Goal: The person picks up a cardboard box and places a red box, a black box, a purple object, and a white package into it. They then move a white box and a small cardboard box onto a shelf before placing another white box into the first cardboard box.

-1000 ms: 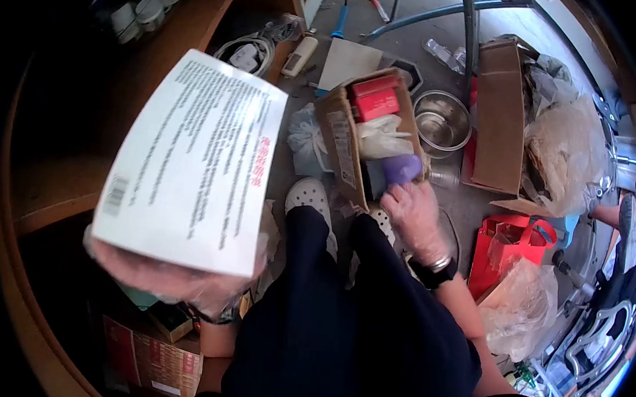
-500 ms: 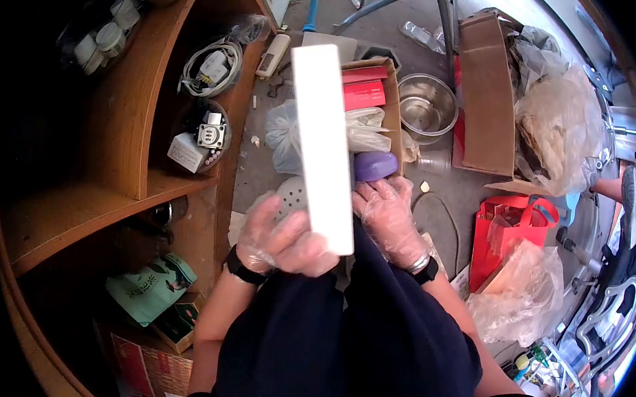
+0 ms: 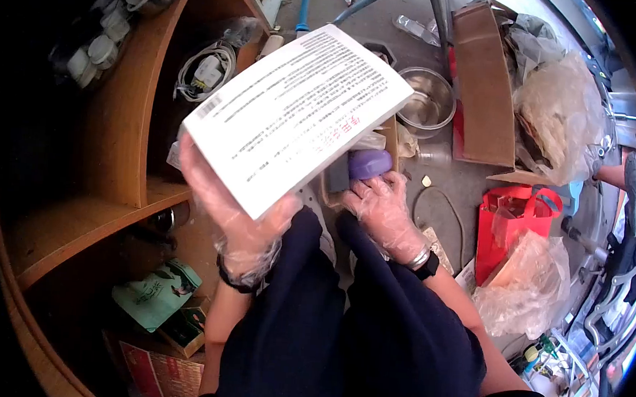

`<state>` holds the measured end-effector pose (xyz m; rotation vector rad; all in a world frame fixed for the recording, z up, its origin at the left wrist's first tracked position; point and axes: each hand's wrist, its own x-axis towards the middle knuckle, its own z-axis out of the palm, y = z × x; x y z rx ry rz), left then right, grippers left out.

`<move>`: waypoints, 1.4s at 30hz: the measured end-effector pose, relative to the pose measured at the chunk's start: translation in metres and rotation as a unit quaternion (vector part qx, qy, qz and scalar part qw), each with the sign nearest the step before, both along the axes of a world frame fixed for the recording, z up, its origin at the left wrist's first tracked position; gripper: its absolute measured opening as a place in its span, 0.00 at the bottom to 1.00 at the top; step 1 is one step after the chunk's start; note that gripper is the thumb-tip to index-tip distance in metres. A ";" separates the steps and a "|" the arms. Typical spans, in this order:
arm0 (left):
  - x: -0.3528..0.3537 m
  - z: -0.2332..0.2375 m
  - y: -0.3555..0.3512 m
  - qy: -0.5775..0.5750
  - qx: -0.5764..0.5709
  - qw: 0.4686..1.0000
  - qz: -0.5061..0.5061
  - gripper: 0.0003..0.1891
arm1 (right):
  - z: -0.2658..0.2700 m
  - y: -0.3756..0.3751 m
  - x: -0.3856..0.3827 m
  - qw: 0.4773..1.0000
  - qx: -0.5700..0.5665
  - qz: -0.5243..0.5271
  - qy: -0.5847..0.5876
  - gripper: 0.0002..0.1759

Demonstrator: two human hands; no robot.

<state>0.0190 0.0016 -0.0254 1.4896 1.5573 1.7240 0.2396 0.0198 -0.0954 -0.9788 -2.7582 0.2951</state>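
Observation:
A white flat box (image 3: 293, 114) with dense dark print, a barcode and red characters is tilted up in my left hand (image 3: 244, 227). My gloved left fingers are closed around its lower left end. Below and to the right, my right hand (image 3: 385, 216), also in a clear plastic glove, has its fingers curled over the near edge of an open cardboard box (image 3: 392, 136). A purple rounded object (image 3: 369, 164) sits in that box, right by my right fingertips. The white box hides most of the cardboard box's contents.
A steel bowl (image 3: 427, 103) stands beyond the cardboard box. A larger carton (image 3: 483, 92) with plastic bags and a red bag (image 3: 494, 233) are on the right. The wooden shelf (image 3: 124, 131) on the left holds a coiled white cable (image 3: 188, 73) and a green pouch (image 3: 156, 291).
My left hand has turned the white box from its narrow side to its printed face and shifted it left. My right hand has stayed nearly in place at the cardboard box.

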 end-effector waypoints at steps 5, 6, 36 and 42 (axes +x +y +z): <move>0.011 -0.033 0.012 0.021 -0.102 0.994 -0.031 0.67 | -0.001 0.000 -0.001 1.000 -0.007 -0.008 -0.005 0.10; 0.010 -0.036 0.010 -0.016 -0.105 0.994 -0.021 0.67 | 0.000 0.001 -0.001 1.000 -0.007 -0.005 -0.009 0.10; -0.060 -0.091 -0.078 -0.752 -0.133 0.643 -0.057 0.59 | -0.010 -0.002 -0.001 1.000 -0.015 -0.015 0.012 0.06; -0.064 -0.090 -0.080 -0.727 -0.202 0.656 0.020 0.59 | -0.011 -0.003 -0.002 1.000 -0.006 -0.021 0.004 0.06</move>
